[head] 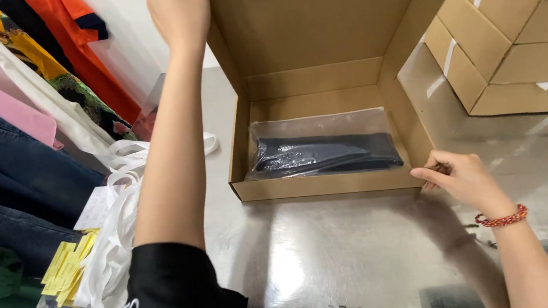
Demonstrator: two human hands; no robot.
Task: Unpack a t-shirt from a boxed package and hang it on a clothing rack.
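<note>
An open, shallow brown cardboard box [327, 185] sits on the shiny metal table [333, 259], its lid standing up at the far side. Inside, on the box floor, lies a dark folded garment sealed in a clear plastic bag [325, 153], its long axis running left to right, parallel to the box's near wall.

The right hand [459, 176] is at the near right corner of the box, fingers curled and pinching the corner of the near wall. The bagged garment lies just left of this hand and slightly farther away, apart from it, with the box wall between them.

The left hand [177, 13] is raised at the far left, against the left edge of the upright lid; its fingers run out of view at the top, so whether it grips the lid or only rests there cannot be told. The garment lies to the right of and nearer than this hand.

The right hand is the nearer of the two to the garment.

At the far left, folded clothes [11, 166], white cloth straps [120, 203] and yellow paper tags [70, 268] lie. Sealed cardboard cartons [510, 34] are stacked at the far right.
</note>
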